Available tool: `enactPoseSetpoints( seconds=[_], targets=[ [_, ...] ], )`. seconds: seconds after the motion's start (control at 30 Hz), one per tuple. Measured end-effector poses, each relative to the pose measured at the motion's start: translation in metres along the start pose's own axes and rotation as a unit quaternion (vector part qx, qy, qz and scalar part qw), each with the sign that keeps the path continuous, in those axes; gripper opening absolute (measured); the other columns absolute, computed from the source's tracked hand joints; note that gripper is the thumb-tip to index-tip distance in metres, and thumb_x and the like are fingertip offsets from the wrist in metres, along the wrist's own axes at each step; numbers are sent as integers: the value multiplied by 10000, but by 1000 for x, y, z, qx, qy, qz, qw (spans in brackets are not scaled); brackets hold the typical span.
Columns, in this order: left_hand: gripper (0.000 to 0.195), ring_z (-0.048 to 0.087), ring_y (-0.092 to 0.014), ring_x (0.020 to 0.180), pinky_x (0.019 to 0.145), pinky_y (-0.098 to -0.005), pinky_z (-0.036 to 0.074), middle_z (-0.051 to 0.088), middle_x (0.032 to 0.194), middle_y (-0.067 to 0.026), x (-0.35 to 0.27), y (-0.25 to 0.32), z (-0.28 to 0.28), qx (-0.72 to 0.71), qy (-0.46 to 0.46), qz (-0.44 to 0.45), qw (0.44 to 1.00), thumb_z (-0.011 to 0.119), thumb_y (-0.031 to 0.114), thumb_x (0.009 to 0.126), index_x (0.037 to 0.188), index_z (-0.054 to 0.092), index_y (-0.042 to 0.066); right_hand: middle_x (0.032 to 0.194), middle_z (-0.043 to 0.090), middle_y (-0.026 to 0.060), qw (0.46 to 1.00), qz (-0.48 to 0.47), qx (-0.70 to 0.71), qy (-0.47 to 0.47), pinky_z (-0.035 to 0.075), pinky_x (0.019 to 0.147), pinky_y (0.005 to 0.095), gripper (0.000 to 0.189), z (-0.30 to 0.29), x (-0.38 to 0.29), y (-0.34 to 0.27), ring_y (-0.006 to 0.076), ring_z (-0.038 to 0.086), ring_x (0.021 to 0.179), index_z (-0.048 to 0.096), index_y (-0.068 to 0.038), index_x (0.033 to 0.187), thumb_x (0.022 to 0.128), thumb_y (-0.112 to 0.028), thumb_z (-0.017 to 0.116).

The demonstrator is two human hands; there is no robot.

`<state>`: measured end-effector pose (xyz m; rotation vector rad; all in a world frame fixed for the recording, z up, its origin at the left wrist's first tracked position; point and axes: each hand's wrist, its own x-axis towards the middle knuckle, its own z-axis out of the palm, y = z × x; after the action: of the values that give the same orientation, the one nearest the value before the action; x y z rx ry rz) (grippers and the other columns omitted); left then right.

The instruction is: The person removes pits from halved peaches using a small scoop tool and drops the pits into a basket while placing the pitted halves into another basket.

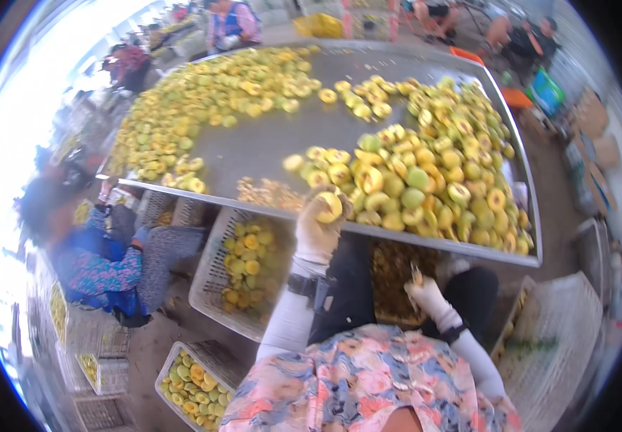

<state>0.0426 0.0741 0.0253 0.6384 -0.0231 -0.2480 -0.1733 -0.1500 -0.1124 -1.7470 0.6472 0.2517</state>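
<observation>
My gloved left hand (315, 229) is raised at the near edge of a metal table (257, 146), gripping a halved yellow stone fruit (328, 208), cut side up. Lower down, over my lap, my gloved right hand (431, 298) is closed around a small metal hand tool (416, 274); its exact kind is unclear. Beyond my left hand lies a large heap of yellow-green fruit halves (413, 181), some with brown hollows. Pale stone fragments (267, 194) are piled by the table edge. Between my knees, a container holds brown pits or scraps (402, 270).
A plastic crate (208, 275) with fruit halves stands under the table edge; another fruit-filled crate (170, 372) is nearer. To the right is a pale crate (554, 329). A co-worker (100, 259) sits at left. More fruit (224, 86) covers the table's far left.
</observation>
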Motion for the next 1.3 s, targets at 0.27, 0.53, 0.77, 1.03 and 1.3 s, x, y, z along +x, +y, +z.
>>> enactPoseSetpoints(
  seconds=[0.27,0.53,0.77,1.03,1.3],
  targets=[
    [250,662,-234,949,844,-372,572,649,1099,-129,-54,-54,11,111,-66,-132,983,544,195,1024,1172,587,-1,941,690,188,932,-291,-207,58,538,786,436,212,13,-55,-139,365,666,870,666,-46,1065,988,-199,541],
    [381,662,-291,923,745,-372,586,660,1043,-162,-79,-73,13,269,-124,-116,948,495,306,1066,1153,615,-45,780,654,238,916,-319,-218,108,534,656,501,217,20,-57,-120,463,648,745,610,-33,1013,869,-186,662],
    [375,659,-231,860,702,-354,584,664,1016,-138,-86,-76,17,229,-73,-162,957,471,287,1071,1123,641,-43,773,655,256,942,-241,-226,60,536,666,512,237,17,-58,-114,470,647,755,613,-31,998,886,-235,659],
    [401,655,-187,832,665,-303,560,672,986,-122,-86,-65,34,262,-121,-218,932,458,316,1075,1111,661,-28,832,717,111,992,42,-26,-113,567,694,364,297,10,-62,-129,202,704,724,654,-16,1108,935,-253,697],
    [538,666,-201,744,694,-298,544,693,893,-161,-71,-74,23,326,-141,-275,894,422,432,1072,1041,665,-48,844,675,44,988,-62,-5,-138,531,627,268,274,10,-57,-104,105,628,697,671,-27,1056,932,-270,695]
  ],
)
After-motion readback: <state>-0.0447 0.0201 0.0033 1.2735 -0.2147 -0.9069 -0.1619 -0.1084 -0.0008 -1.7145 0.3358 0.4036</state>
